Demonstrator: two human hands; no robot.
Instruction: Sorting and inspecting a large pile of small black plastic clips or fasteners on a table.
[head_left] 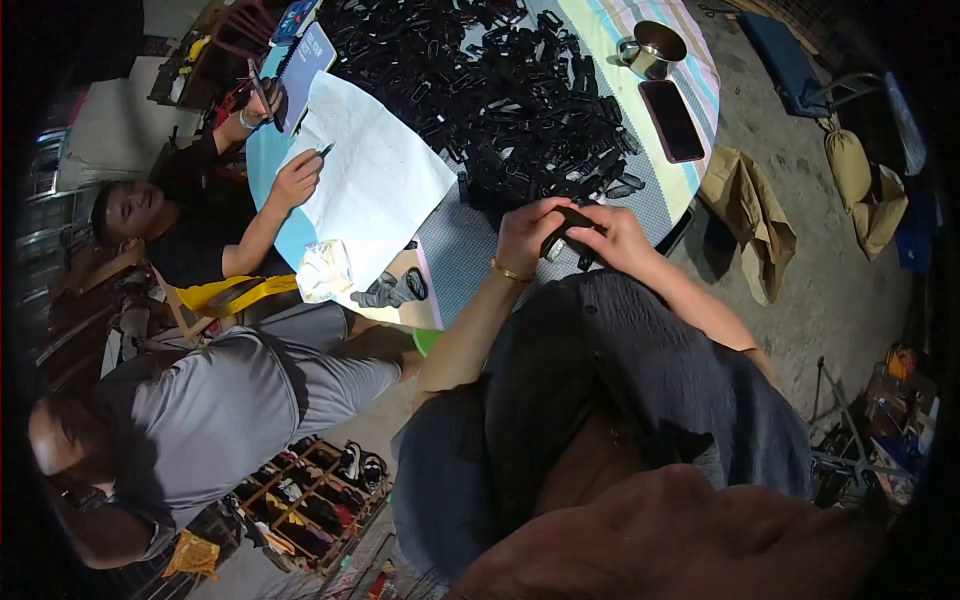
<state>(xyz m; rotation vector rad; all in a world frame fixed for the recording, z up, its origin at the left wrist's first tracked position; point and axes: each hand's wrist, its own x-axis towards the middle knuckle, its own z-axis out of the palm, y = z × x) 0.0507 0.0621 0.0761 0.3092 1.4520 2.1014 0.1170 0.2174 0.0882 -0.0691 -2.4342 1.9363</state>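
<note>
My left hand, with a bracelet on its wrist, and my right hand come together at the near edge of the table. Between them they grip a small black plastic buckle, thumbs and fingers closed on it from both sides. Its exact shape is partly covered by my fingers. Just beyond my hands spreads a large heap of black plastic buckles, reaching to the far side. Below my hands, small dark and pale pieces show above my lap; I cannot make them out.
A metal mug and a phone lie right of the heap. To the left, a person writes with a pen on a large white paper sheet. Another person in grey is at lower left. A brown sack stands on the floor at right.
</note>
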